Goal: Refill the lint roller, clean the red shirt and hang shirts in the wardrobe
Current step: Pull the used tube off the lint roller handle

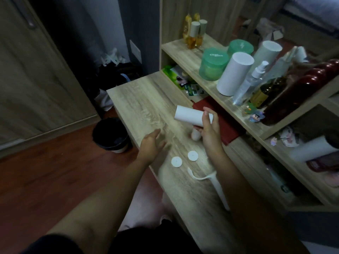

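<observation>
Hands first: where are they?
— Both are over the pale wood-grain counter [146,99]. The right hand [209,132] is near the back edge, its grip curled round one end of a white cylindrical paper roll [185,115]. It holds the roll off the surface, roughly level.

And the left?
— The left hand [152,143] hovers by the counter's left edge, grip spread, fingers relaxed, holding nothing.

Where is the roller itself?
— A white plastic roller handle [217,187] lies flat on the counter toward the person's end, with the right forearm crossing in front of part of it. A flat white round disc [176,162] and a second disc [192,155] lie side by side between the handle and the left hand, not touching each other.

The shirt?
— A folded dark red cloth [227,127] lies along the back edge under the wooden shelf [183,52], just behind the right hand. Whether it is a shirt I cannot tell.

Anything else by that grip?
— A small white cylinder [196,135] shows just below the right hand, half hidden. Whether they touch, I cannot tell.

Around it all?
— Translucent green round jars [212,65] and tall white tubes [234,74] stand on the shelf. A black round bin [110,134] sits on the red-brown floor beside the left edge.
</observation>
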Demonstrator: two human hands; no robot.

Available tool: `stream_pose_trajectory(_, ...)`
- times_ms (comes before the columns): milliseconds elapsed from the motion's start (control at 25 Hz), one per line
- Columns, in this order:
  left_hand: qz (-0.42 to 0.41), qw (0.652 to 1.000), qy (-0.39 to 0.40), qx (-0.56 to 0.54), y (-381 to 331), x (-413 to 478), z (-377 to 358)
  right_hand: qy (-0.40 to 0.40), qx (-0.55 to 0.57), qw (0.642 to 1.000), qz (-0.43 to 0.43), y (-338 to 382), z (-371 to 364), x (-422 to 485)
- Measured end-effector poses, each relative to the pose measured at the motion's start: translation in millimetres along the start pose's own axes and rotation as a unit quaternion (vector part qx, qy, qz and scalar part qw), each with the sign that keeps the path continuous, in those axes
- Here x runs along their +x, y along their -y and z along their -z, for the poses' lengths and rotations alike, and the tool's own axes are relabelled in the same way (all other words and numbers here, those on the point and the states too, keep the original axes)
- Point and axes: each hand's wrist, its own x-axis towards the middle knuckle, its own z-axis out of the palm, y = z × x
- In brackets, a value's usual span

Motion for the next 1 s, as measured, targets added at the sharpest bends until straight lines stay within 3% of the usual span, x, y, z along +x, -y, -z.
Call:
stream_pose_trajectory(320, 0.066, 0.993, -0.099, 0.025, 126.7, 53.9, 115.3, 0.054, 0.018, 0.998, -0.039, -37.1, -176.5, 19.8)
stream_pose_trajectory(440, 0.094, 0.992, -0.078, 0.033, 200.3, 87.2, 157.2, 0.032, 0.037, 0.996, -0.073, -70.4, -254.8, 27.0)
stream_pose_trajectory(600, 0.128, 0.990, -0.029, 0.057, 300.6, 133.4, 190.4, 0.015, -0.025, 0.991, -0.133, -150.7, -340.9, 40.7)
stream_pose_trajectory(760, 0.160, 0.985, 0.010, 0.067, 395.6, 184.0, 185.1, 0.044, -0.075, 0.981, -0.173, -232.7, -392.0, 69.4)
stream_pose_trajectory(1000, 0.196, 0.977, 0.013, 0.082, 555.8, 275.2, 112.9, 0.041, -0.093, 0.967, -0.234, -401.9, -425.8, 133.1)
